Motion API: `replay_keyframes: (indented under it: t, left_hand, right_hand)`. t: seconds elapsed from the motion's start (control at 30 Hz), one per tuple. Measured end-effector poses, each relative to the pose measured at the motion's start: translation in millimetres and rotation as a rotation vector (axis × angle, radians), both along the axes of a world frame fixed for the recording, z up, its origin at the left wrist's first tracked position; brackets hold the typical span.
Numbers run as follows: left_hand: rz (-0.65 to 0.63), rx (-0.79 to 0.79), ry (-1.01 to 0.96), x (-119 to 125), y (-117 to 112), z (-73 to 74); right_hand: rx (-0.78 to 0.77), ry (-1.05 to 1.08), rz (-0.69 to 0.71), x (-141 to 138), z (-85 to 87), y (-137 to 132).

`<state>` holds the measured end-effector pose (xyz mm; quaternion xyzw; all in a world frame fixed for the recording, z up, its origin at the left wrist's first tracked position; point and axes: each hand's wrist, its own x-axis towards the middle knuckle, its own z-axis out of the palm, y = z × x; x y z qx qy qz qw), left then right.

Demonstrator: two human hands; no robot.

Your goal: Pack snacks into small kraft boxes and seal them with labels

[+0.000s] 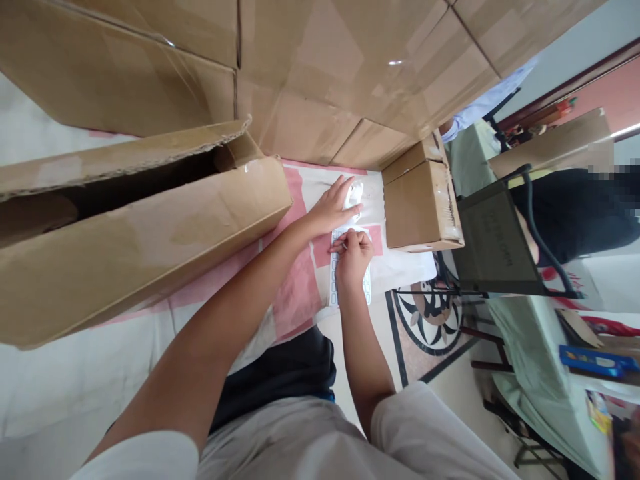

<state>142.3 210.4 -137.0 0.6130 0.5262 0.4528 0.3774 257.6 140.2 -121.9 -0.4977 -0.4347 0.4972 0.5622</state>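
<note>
On the cloth-covered table, my left hand (333, 205) curves its thumb and fingers around a small white object (355, 194) whose kind I cannot make out. Just below it, my right hand (354, 257) is closed in a pinch over a white sheet of blue-outlined labels (335, 288). The right fingertips are near the upper part of this sheet; whether they grip a label is too small to tell. My right hand and wrist hide the middle of the sheet.
A long open cardboard box (200, 227) lies to the left. Taped cartons (320, 87) are stacked behind, and a smaller box (415, 207) stands right of my hands. Beyond the table edge are a dark folding chair (495, 240), a seated person, and another table (535, 360).
</note>
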Motion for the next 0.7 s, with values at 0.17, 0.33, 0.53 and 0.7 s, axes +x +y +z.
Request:
replay_keyframes:
  t: [0.17,0.33,0.53,0.7]
  left_hand:
    - [-0.03,0.055,0.063,0.9,-2.7,-5.2]
    - [-0.049,0.025,0.098,1.4,-2.6,-1.7]
    - [-0.056,-0.005,0.115,0.2,-4.9,2.6]
    - [-0.054,0.031,0.106,-0.3,-4.9,2.2]
  right_hand:
    - [-0.009,-0.022,0.0,-1.2,2.3,0.4]
    - [-0.009,-0.025,0.006,-1.4,1.8,1.4]
    - [-0.012,-0.052,-0.001,-0.6,-1.0,3.7]
    - [0.012,-0.077,0.004,-1.0,-0.5,3.4]
